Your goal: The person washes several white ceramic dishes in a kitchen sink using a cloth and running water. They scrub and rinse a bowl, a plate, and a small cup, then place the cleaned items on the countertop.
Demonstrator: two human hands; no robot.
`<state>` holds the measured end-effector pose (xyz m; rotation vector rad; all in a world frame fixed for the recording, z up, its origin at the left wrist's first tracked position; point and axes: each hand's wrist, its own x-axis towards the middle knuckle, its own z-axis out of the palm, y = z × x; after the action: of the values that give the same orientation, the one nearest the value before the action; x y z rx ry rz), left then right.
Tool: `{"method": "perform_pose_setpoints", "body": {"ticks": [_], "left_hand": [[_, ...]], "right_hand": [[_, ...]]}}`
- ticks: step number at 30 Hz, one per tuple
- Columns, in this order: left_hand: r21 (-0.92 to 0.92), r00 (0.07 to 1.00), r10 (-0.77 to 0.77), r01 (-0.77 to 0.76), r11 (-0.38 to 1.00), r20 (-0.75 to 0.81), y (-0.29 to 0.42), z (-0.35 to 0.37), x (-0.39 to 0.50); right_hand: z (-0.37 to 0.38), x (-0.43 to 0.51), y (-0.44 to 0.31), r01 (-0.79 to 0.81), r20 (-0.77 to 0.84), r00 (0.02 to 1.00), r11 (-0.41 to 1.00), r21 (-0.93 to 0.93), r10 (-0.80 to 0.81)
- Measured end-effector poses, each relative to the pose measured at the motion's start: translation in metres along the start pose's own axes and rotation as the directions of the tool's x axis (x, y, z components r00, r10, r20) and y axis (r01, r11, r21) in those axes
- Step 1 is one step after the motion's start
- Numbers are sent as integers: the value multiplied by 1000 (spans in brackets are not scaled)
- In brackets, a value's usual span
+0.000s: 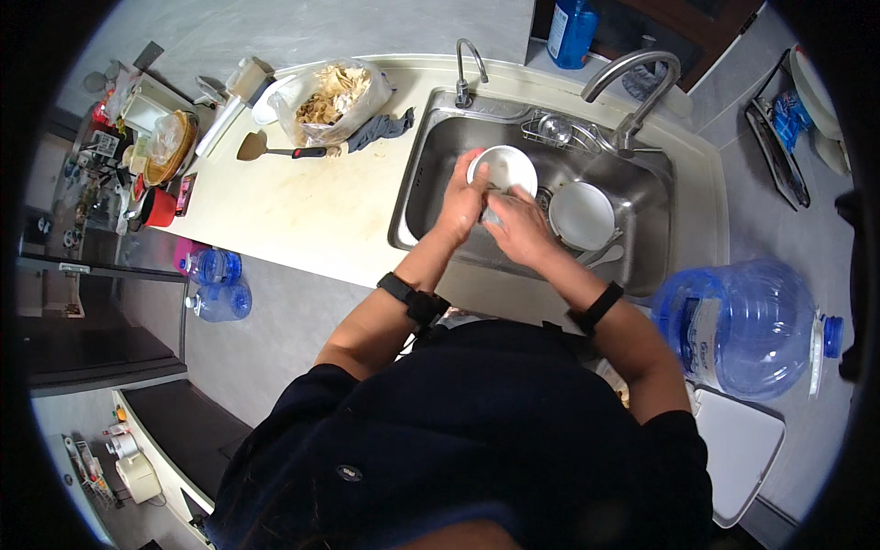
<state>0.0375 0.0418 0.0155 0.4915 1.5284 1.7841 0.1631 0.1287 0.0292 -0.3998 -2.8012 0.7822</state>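
Over the left part of the stainless steel sink [440, 148], my left hand [466, 196] grips a white bowl [512, 165] by its side, thumb inside the rim. My right hand [519, 225] is at the bowl's near edge, closed on a greyish scrubbing cloth or pad [492, 212] that my fingers partly hide. To the right of my hands, a stack of white dishes [581, 214] sits in the basin, with a white spoon [608, 258] at its near side. A wire rack [560, 134] hangs at the basin's far wall.
A large faucet [629, 130] and a small one [463, 93] rise behind the sink. Left on the counter lie a grey cloth [381, 130], a spatula [275, 151] and a plastic bag of food scraps [337, 103]. A big blue water jug [749, 330] stands at the right.
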Motion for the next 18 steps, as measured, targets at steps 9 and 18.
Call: {"method": "perform_pose_setpoints", "body": {"ticks": [9,18], "left_hand": [[-21,997,79,-80,997,-10,-3,9,7],[4,999,-32,32,999,-6,-11,9,18]], "right_hand": [[1,5,6,-203,143,976,919,337,164],[5,18,33,226,-17,971,932,-283,-240]]}}
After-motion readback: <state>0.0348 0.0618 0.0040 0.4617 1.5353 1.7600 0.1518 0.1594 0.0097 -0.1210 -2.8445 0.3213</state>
